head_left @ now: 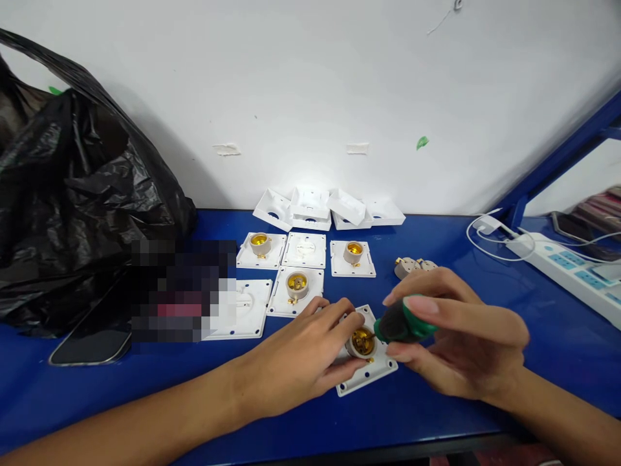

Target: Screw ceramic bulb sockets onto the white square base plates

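My right hand (pixel 460 336) is closed round the green and black handle of a screwdriver (pixel 406 321). The screwdriver's tip points into a lamp socket (pixel 363 341) with a brass-coloured inside. That socket sits on a square white plate (pixel 378 375), which lies slightly turned near the table's front. My left hand (pixel 310 349) grips the socket from the left, fingers above and thumb below it. Just behind are more white plates with sockets, one (pixel 297 286) close to my left fingers. Whether the tip touches a screw is too small to tell.
White square covers (pixel 310 204) are heaped against the wall. Loose sockets (pixel 412 266) lie beyond my right hand. At the right is a white power strip (pixel 572 265) with cables. A black plastic bag (pixel 87 175) and a phone (pixel 97 330) take up the left of the blue table (pixel 436 243).
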Demonstrator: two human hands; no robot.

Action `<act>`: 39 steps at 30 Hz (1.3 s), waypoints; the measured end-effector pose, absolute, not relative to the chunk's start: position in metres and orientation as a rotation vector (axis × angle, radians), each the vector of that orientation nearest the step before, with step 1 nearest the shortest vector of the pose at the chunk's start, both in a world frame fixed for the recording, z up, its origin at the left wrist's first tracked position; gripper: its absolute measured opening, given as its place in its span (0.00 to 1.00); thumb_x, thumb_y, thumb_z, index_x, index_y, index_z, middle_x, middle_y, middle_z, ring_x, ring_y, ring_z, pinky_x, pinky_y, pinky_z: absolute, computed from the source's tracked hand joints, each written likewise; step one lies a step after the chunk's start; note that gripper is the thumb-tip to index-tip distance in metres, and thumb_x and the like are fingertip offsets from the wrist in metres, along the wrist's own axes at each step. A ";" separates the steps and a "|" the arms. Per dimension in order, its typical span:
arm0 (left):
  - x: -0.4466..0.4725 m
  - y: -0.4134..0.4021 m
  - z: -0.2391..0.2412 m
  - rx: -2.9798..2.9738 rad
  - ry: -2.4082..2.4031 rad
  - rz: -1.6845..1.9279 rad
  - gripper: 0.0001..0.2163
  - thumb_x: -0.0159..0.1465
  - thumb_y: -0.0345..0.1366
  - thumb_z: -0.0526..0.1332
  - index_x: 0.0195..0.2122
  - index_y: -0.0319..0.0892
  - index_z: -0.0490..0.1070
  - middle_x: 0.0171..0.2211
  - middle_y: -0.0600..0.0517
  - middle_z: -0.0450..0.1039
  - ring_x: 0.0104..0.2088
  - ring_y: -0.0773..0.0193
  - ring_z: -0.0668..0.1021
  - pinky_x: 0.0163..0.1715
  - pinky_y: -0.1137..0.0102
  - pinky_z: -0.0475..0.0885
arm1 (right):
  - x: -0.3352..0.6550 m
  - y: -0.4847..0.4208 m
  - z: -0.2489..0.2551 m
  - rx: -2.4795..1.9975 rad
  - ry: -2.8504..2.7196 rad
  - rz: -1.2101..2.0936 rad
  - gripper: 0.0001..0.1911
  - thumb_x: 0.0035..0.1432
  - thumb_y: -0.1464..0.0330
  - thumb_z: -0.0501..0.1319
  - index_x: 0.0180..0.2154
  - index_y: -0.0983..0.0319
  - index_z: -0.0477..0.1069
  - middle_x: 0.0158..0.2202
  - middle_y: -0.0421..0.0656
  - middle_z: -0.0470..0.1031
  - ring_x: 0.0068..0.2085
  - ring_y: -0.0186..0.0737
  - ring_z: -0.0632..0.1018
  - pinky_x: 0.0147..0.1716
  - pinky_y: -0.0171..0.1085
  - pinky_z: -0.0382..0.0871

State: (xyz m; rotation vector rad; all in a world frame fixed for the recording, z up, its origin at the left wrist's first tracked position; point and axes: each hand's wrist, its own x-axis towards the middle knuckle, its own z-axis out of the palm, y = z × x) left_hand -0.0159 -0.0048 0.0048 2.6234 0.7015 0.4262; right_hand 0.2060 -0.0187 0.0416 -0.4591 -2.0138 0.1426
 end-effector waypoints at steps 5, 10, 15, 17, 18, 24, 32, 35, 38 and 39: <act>-0.016 -0.005 0.006 2.598 0.717 0.412 0.13 0.74 0.41 0.63 0.55 0.43 0.67 0.50 0.46 0.72 0.50 0.49 0.76 0.54 0.54 0.73 | 0.206 -0.016 0.038 -0.408 -2.034 0.257 0.31 0.66 0.77 0.62 0.68 0.62 0.62 0.44 0.48 0.79 0.44 0.42 0.81 0.35 0.40 0.80; -0.016 -0.005 0.005 2.602 0.720 0.396 0.14 0.74 0.42 0.63 0.56 0.43 0.66 0.51 0.45 0.72 0.51 0.48 0.76 0.55 0.53 0.73 | 0.204 -0.014 0.038 -0.349 -1.992 0.325 0.33 0.63 0.79 0.63 0.68 0.64 0.63 0.46 0.50 0.80 0.44 0.43 0.81 0.36 0.42 0.81; -0.016 -0.005 0.005 2.615 0.705 0.431 0.11 0.75 0.40 0.61 0.54 0.43 0.67 0.49 0.46 0.73 0.46 0.51 0.76 0.51 0.54 0.75 | 0.202 -0.016 0.042 -0.406 -1.986 0.189 0.37 0.59 0.80 0.68 0.68 0.61 0.64 0.35 0.44 0.78 0.34 0.40 0.77 0.28 0.39 0.77; -0.016 -0.005 0.006 2.615 0.712 0.417 0.12 0.75 0.41 0.62 0.55 0.44 0.67 0.49 0.47 0.73 0.47 0.50 0.76 0.52 0.54 0.74 | 0.202 -0.015 0.040 -0.392 -2.006 0.219 0.36 0.61 0.78 0.67 0.68 0.61 0.62 0.37 0.46 0.78 0.36 0.42 0.78 0.28 0.41 0.77; -0.016 -0.005 0.006 2.610 0.717 0.409 0.13 0.74 0.41 0.62 0.56 0.44 0.66 0.50 0.47 0.72 0.48 0.50 0.76 0.53 0.53 0.74 | 0.202 -0.015 0.038 -0.374 -2.007 0.254 0.35 0.62 0.78 0.66 0.69 0.62 0.62 0.37 0.46 0.79 0.37 0.43 0.79 0.28 0.41 0.78; -0.016 -0.005 0.005 2.612 0.717 0.379 0.14 0.74 0.41 0.62 0.56 0.43 0.66 0.50 0.46 0.72 0.49 0.49 0.75 0.53 0.53 0.74 | 0.202 -0.013 0.037 -0.382 -1.950 0.276 0.38 0.59 0.81 0.66 0.68 0.61 0.63 0.33 0.42 0.77 0.34 0.41 0.78 0.26 0.39 0.75; -0.016 -0.005 0.006 2.624 0.707 0.403 0.13 0.75 0.41 0.61 0.56 0.42 0.67 0.49 0.45 0.73 0.47 0.50 0.76 0.51 0.54 0.75 | 0.205 -0.014 0.039 -0.360 -2.005 0.296 0.34 0.64 0.77 0.64 0.69 0.60 0.62 0.34 0.44 0.77 0.34 0.41 0.78 0.25 0.39 0.76; -0.017 -0.005 0.006 2.599 0.705 0.433 0.13 0.75 0.43 0.60 0.57 0.44 0.66 0.50 0.46 0.73 0.48 0.50 0.76 0.52 0.54 0.75 | 0.206 -0.013 0.037 -0.351 -1.995 0.320 0.33 0.65 0.76 0.62 0.69 0.60 0.62 0.36 0.47 0.79 0.37 0.43 0.80 0.26 0.41 0.78; -0.017 -0.005 0.005 2.587 0.702 0.441 0.13 0.75 0.43 0.60 0.57 0.44 0.67 0.51 0.46 0.72 0.49 0.50 0.76 0.53 0.53 0.75 | 0.207 -0.013 0.038 -0.396 -1.986 0.263 0.36 0.62 0.78 0.64 0.69 0.59 0.62 0.33 0.43 0.78 0.33 0.43 0.79 0.25 0.41 0.76; -0.017 -0.005 0.004 2.586 0.703 0.440 0.12 0.75 0.43 0.61 0.56 0.45 0.67 0.51 0.46 0.72 0.49 0.50 0.76 0.53 0.53 0.75 | 0.207 -0.013 0.039 -0.408 -1.979 0.243 0.36 0.61 0.79 0.65 0.68 0.59 0.62 0.31 0.42 0.77 0.32 0.43 0.78 0.25 0.41 0.75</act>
